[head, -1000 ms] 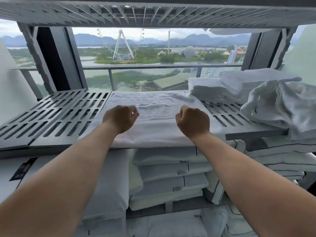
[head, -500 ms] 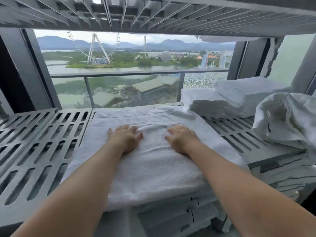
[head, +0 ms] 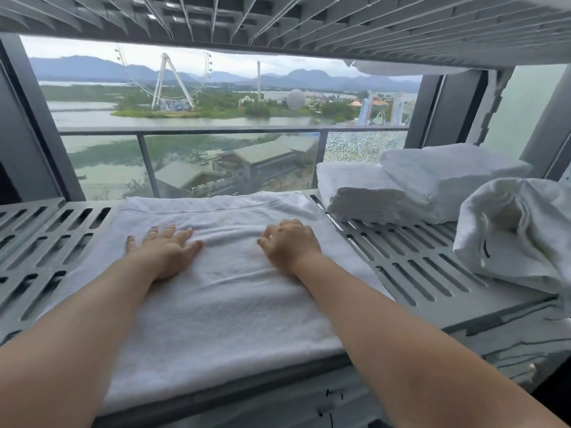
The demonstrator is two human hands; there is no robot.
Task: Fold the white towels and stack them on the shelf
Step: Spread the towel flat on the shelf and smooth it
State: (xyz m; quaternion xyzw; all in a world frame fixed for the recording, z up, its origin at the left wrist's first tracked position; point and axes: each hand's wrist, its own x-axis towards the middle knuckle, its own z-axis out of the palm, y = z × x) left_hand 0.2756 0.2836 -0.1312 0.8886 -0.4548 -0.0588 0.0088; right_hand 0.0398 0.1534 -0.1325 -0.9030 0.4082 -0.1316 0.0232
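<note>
Hands [head: 227,250] flat on towel [head: 222,307], shelf [head: 411,261] beneath

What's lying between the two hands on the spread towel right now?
Nothing but towel: in the head view, the left hand and right hand rest flat on the spread towel, and the stretch between them is bare, slightly rippled terry cloth.

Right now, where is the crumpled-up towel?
In the head view, the crumpled towel sits at the far right of the slotted shelf, in front of the folded towel stack and right of the flat towel under both hands.
</note>
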